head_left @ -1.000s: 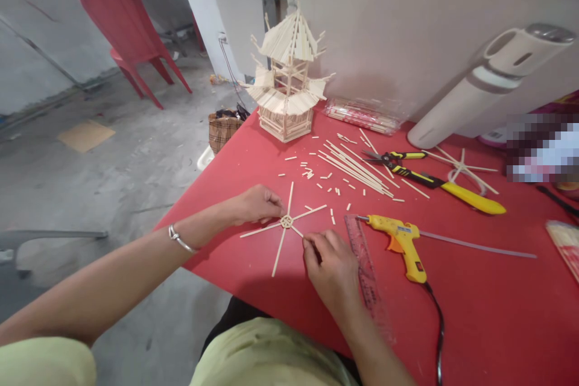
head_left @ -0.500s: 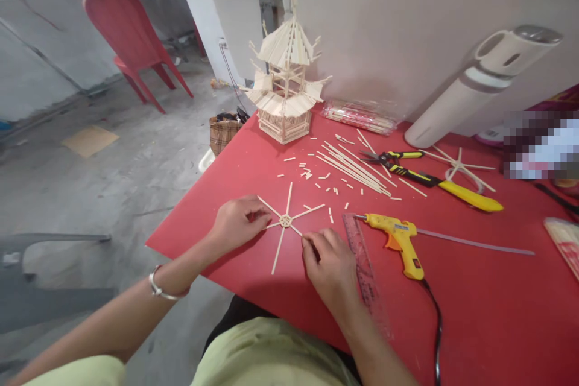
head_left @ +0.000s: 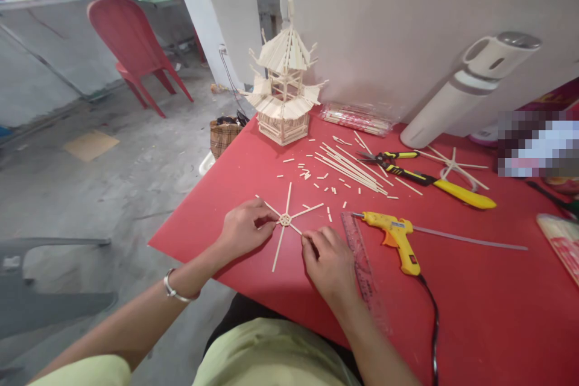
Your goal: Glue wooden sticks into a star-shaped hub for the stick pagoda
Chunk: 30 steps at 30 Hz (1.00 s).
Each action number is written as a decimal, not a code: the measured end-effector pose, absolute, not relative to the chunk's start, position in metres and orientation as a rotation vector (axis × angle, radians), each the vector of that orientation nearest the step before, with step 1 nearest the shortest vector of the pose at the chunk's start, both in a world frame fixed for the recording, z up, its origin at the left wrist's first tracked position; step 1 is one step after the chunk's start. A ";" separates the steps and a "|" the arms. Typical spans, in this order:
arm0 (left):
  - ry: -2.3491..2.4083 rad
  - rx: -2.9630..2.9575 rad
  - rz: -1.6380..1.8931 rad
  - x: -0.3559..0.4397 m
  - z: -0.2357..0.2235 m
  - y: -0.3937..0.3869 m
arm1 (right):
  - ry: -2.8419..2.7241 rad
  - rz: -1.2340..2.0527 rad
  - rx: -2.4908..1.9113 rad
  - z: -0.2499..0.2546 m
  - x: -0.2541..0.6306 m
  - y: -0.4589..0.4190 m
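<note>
A six-spoked wheel of thin wooden sticks (head_left: 283, 235) lies on the red tabletop, a small ring at its hub. My left hand (head_left: 246, 226) has thumb and forefinger closed on the left spoke, close beside the hub, and covers most of that spoke. At the lower-right spoke's outer end, my right hand (head_left: 330, 262) pinches the tip between thumb and fingers. Short cut stick pieces (head_left: 306, 175) are scattered just beyond the wheel. To the right of my right hand lie a clear ruler (head_left: 358, 256) and a yellow glue gun (head_left: 398, 235) with a glue stick in its back.
A wooden stick pagoda (head_left: 284, 84) stands at the far corner. Long sticks (head_left: 350, 169), yellow-black cutters (head_left: 425, 178) and another stick star (head_left: 453, 164) lie beyond. A white flask (head_left: 470, 90) leans on the wall. The glue gun's cord (head_left: 435, 319) runs to the front edge.
My left hand has slid right along its spoke, nearer to the hub. My right hand keeps its pinch on the lower-right spoke. The view has shifted slightly.
</note>
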<state>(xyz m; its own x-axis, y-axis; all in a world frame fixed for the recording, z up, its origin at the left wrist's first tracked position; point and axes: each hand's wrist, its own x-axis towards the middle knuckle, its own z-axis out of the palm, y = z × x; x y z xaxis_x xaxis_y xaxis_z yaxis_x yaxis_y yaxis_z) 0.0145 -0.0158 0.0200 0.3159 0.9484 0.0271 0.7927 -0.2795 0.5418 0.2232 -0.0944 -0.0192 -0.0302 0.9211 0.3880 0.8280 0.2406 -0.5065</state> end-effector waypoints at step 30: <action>1.506 2.156 0.617 0.015 0.009 -0.018 | -1.900 0.246 -1.607 -0.012 0.225 -0.096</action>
